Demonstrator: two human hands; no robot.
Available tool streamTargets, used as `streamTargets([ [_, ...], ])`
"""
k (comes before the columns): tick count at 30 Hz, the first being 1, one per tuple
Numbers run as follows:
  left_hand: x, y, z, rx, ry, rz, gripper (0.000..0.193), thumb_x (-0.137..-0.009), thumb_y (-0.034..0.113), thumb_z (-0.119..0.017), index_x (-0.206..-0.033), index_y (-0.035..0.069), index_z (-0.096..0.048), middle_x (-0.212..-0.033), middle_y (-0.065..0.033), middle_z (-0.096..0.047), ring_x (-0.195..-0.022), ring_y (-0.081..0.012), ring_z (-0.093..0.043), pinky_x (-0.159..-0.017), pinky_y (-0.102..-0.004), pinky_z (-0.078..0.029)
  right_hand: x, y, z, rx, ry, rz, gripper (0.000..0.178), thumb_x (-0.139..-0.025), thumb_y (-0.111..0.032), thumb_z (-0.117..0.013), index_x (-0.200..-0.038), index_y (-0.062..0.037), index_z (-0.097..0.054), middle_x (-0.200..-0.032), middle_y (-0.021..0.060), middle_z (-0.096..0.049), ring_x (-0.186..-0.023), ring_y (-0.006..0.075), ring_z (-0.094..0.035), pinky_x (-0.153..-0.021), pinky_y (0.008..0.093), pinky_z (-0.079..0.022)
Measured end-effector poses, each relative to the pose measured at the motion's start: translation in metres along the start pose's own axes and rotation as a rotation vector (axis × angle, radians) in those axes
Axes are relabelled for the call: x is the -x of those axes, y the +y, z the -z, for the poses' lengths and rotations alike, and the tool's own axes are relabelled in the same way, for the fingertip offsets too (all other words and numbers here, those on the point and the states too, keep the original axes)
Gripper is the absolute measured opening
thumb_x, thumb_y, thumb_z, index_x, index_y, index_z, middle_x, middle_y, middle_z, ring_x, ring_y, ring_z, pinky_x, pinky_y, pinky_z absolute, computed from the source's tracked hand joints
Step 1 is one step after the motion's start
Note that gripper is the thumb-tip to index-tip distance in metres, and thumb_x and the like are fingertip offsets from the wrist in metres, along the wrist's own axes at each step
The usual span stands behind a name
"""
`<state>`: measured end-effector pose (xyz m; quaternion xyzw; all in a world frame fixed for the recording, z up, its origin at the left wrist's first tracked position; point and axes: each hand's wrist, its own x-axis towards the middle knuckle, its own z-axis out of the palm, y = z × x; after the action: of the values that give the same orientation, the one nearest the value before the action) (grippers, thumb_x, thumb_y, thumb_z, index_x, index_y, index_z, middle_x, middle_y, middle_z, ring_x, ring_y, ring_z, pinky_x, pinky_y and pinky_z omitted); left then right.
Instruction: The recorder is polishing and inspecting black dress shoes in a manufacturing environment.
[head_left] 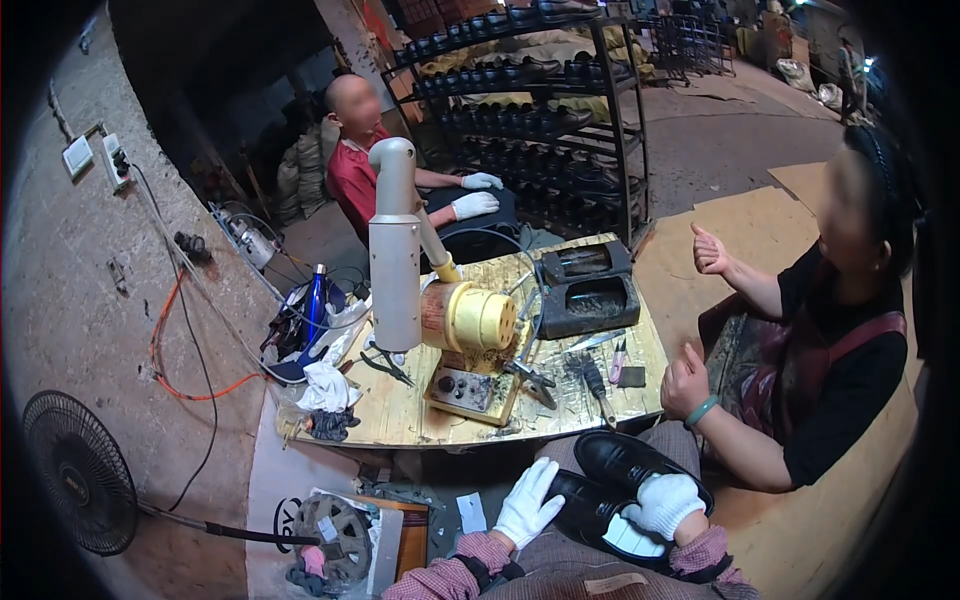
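Two black leather shoes lie side by side on my lap. The nearer shoe (pixel 578 508) has a white insole (pixel 632 540) showing at its opening; the other shoe (pixel 612 458) is just beyond it. My right hand (pixel 668 506), in a white knitted glove, is closed with curled fingers at the openings of the shoes. How far its fingers reach inside is hidden. My left hand (pixel 528 503), gloved alike, rests flat with fingers stretched out beside the nearer shoe's toe and holds nothing.
A worktable (pixel 400 425) ahead carries a grey-and-yellow machine (pixel 395 270), a control box (pixel 470 390), a hammer (pixel 530 383), a brush (pixel 592 385) and a black tray (pixel 590 300). A person (pixel 830 330) sits at right, another (pixel 355 185) behind the table. A fan (pixel 80 475) stands left, a shoe rack (pixel 560 120) behind.
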<state>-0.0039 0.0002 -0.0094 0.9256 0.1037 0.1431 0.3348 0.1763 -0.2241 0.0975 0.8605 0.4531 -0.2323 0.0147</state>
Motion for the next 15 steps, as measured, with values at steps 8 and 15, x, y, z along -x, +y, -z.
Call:
streamTargets([
  [8, -0.001, 0.003, 0.003, -0.004, 0.021, -0.009, 0.068, -0.100, 0.040, -0.061, -0.154, 0.003, -0.042, -0.155, -0.0285, -0.043, -0.143, -0.0468, -0.043, -0.121, -0.0479, -0.034, 0.003, -0.001, 0.004, -0.018, 0.074, 0.041, 0.052, -0.087, -0.052, -0.065, -0.093, -0.0016, -0.078, -0.091, 0.0210, -0.075, -0.085, 0.0359, -0.075, -0.077, 0.0456, -0.059],
  [15, -0.005, 0.003, 0.003, 0.033, 0.013, -0.026, 0.069, -0.097, 0.034, -0.063, -0.154, 0.002, -0.042, -0.157, -0.0262, -0.042, -0.144, -0.0441, -0.043, -0.120, -0.0464, -0.035, 0.005, -0.003, 0.013, -0.103, -0.007, 0.013, 0.040, -0.087, -0.040, -0.065, -0.092, -0.0030, -0.080, -0.092, 0.0203, -0.076, -0.087, 0.0352, -0.075, -0.079, 0.0455, -0.060],
])
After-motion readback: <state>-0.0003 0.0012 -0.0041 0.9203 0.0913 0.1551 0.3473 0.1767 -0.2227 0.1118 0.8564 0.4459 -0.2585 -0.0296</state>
